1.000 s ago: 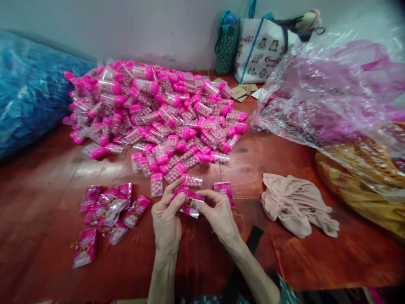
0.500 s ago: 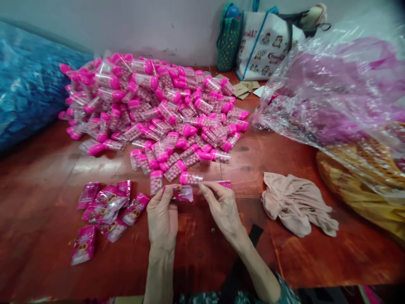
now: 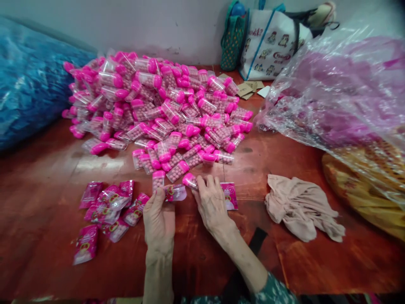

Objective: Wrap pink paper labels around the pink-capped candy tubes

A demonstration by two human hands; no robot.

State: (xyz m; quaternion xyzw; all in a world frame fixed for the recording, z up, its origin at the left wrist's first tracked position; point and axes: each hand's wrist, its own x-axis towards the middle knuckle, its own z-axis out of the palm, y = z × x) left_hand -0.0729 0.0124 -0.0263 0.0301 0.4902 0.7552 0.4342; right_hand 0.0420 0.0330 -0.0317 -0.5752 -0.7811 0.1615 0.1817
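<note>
Between the thumb and fingers of my left hand [image 3: 159, 226] is a pink printed plastic sleeve [image 3: 176, 193], its clear end pointing right. My right hand [image 3: 211, 207] has its fingers closed around a small clear bottle [image 3: 190, 180] with a bright pink cap; the cap shows at the left and the fingers cover the rest. Another bottle of pale pink beads [image 3: 158, 181] stands just behind my left fingertips. Flat pink printed sleeves [image 3: 231, 196] lie partly under my right hand. Several bottles wrapped in printed sleeves [image 3: 110, 202] rest left of my left hand.
A large heap of pink-capped bottles [image 3: 171, 114] covers the back of the table. A blue plastic sack [image 3: 34, 84] stands at the left. On the right are a beige cloth [image 3: 300, 207], a clear plastic bag [image 3: 316, 101] and yellow fabric [image 3: 357, 194]. Bags [image 3: 272, 46] stand by the wall.
My right hand has turned palm down and closed on the pink-capped bottle, which now tilts. My left hand still holds the sleeve. The view has shifted slightly.
</note>
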